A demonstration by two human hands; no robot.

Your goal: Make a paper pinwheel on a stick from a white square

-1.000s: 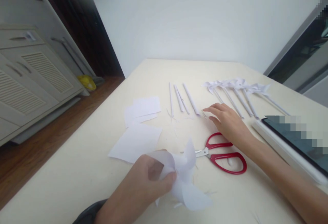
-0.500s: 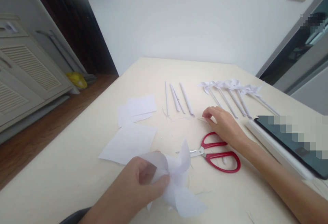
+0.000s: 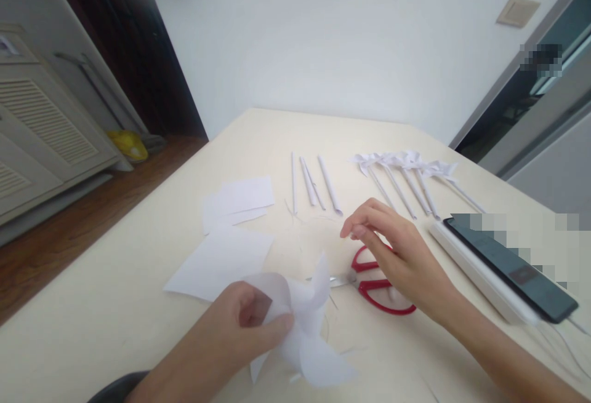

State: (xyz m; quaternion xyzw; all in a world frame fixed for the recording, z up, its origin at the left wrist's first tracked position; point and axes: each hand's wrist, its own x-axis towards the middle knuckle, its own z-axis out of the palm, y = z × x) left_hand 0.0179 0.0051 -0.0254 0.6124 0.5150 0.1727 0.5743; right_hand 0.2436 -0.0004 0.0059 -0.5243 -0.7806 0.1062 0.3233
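My left hand [image 3: 249,329] pinches a white paper pinwheel [image 3: 309,317] at its centre, where the curled blades meet. Over the red-handled scissors [image 3: 385,285] hovers my right hand [image 3: 385,240], thumb and fingertips pressed together. Something tiny and pale may be between them, too small to name. The scissors lie on the table with blades pointing left, their handles partly covered by the right hand. A square sheet of white paper [image 3: 221,258] lies just beyond my left hand.
More white sheets [image 3: 240,197] lie at the left. Several rolled paper sticks [image 3: 329,184] sit mid-table, and finished paper pinwheels [image 3: 409,163] on sticks are behind at the right. A phone [image 3: 512,267] rests on a white block [image 3: 475,274]. Thin threads are scattered about.
My right hand has lifted from the table near the thin strip and come left and closer, over the scissors. The left hand still holds the pinwheel. The view has shifted slightly.
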